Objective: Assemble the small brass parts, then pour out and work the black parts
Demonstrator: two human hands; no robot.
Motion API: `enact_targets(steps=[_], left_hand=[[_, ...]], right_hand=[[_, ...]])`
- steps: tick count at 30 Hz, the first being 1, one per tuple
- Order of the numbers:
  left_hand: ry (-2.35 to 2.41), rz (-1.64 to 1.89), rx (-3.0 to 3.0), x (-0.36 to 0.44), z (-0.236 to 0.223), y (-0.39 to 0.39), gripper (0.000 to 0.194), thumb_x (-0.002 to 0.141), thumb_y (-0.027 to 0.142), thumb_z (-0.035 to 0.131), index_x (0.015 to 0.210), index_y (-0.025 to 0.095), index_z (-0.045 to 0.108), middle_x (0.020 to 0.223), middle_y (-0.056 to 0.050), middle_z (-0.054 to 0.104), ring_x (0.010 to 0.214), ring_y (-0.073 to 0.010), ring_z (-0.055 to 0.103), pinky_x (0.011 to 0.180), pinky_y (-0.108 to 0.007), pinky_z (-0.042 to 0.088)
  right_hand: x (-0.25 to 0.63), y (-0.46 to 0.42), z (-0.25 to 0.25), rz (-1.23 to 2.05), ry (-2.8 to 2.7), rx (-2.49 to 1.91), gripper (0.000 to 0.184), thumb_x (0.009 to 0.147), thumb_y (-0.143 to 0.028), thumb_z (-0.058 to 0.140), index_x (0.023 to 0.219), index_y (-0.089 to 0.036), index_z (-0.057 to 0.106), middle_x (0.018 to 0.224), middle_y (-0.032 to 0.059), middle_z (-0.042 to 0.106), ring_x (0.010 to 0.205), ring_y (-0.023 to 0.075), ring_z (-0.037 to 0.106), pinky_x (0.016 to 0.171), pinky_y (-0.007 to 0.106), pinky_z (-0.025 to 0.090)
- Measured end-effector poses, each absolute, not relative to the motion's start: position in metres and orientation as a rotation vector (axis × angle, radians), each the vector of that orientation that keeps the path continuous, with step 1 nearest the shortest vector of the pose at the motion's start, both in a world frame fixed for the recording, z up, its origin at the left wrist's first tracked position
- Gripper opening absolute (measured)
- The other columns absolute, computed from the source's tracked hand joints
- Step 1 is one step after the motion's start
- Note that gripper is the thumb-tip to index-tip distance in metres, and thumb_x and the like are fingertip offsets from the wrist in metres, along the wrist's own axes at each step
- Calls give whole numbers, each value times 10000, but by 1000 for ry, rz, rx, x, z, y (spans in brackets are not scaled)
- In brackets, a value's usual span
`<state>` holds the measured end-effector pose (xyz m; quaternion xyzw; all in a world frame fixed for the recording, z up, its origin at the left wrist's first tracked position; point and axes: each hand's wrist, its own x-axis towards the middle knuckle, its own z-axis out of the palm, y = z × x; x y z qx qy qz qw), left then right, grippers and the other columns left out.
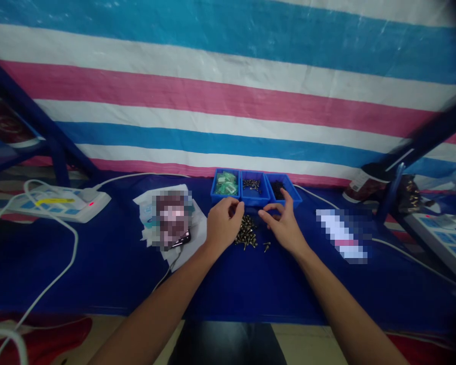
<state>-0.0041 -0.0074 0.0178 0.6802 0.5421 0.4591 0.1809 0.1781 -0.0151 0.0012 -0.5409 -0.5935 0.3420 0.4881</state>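
The screws [246, 234] lie heaped on the tabletop [247, 294], one loose beside them, perhaps there so both hands reach them easily. The left hand [223, 221] is at the heap's edge, fingers drawn nearly together; the right hand [284, 226] curls nearby, one finger raised. Whether either grips anything, I can't tell. Just behind, three bins [255, 201] stand side by side, probably keeping small parts sorted.
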Motion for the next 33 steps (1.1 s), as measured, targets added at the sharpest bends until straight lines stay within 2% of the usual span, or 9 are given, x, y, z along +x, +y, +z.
enact_targets(steps=[1,2,4,5,7,11,15,21,33], left_hand=[[1534,1305,1917,-4,17,-7,237,934,370,507,821,197,621,757,-13,655,658,-146,574,649,-294,422],[1535,1309,1918,-5,17,-6,221,929,360,514,825,196,620,767,-15,656,664,-147,574,659,-297,426],[1540,1299,1927,-5,15,-5,192,922,339,524,838,195,619,781,-16,652,673,-147,571,677,-300,433],[1540,1287,1933,-6,15,-5,181,920,330,526,846,194,620,787,-15,649,678,-146,570,684,-301,437],[1541,1265,1942,-6,14,-4,167,920,316,527,858,194,623,797,-14,643,688,-145,569,696,-300,443],[1546,1244,1960,-5,13,-5,156,917,304,531,852,196,624,807,-9,639,686,-141,564,703,-299,444],[1545,1231,1976,-3,13,-5,145,911,297,540,841,198,621,814,-3,643,666,-133,556,702,-294,434],[1553,1212,1993,-3,13,-6,135,909,281,543,840,197,622,819,6,641,673,-127,555,703,-285,423],[1538,1211,1996,-2,13,-6,128,905,270,546,836,195,623,808,2,636,668,-129,551,696,-283,421]], right_hand=[[181,-15,1,778,-1502,-1360,750,802,-474,675,1426,-219,346,875,14,643,555,128,529,550,285,440],[184,-15,2,732,-1593,-1412,631,815,-469,661,1352,-212,454,806,2,636,558,133,532,553,282,426],[191,-18,5,686,-1825,-1505,345,843,-471,626,1068,-210,639,662,-19,598,556,139,535,537,268,379],[195,-20,8,696,-1935,-1538,288,847,-480,620,940,-211,662,611,-25,580,543,138,530,516,260,349],[203,-24,11,795,-2101,-1542,289,814,-501,658,842,-214,657,570,-35,570,514,130,518,481,247,307],[213,-28,11,1012,-2251,-1465,270,758,-461,727,869,-221,674,585,-38,606,514,128,542,470,235,314],[215,-27,7,1088,-2276,-1411,144,808,-362,675,806,-220,694,630,-18,650,559,133,574,497,233,346],[212,-27,8,1112,-2253,-1399,97,820,-249,604,829,-196,686,651,-14,645,565,118,559,520,225,375],[207,-27,14,988,-2259,-1433,181,777,-132,519,909,-205,620,684,-28,638,589,116,555,559,240,370]])
